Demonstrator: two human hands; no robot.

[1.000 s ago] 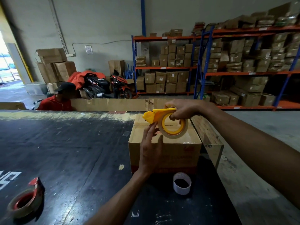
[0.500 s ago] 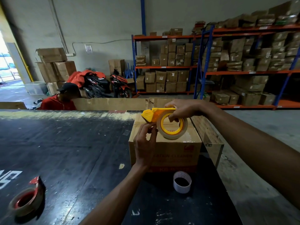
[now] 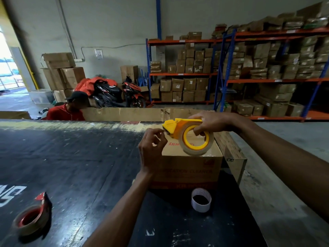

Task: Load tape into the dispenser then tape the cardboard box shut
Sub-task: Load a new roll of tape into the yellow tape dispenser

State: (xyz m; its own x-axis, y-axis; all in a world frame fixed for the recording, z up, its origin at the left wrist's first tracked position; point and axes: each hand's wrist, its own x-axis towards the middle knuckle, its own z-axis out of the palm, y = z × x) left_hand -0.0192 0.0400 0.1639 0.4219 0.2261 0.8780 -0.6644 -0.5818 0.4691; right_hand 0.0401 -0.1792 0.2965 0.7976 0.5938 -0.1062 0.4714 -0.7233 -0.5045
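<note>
Right hand [image 3: 211, 123] gripping yellow tape dispenser [image 3: 179, 126] loaded with clear tape roll [image 3: 195, 145], left hand [image 3: 151, 147] pinching at its cutter end, cardboard box [image 3: 188, 168] directly beneath

We see a yellow dispenser [image 3: 175, 126] with pale beige tape [image 3: 195, 152], a brown box [image 3: 188, 166] with red lettering, seemingly a red band below.
</note>
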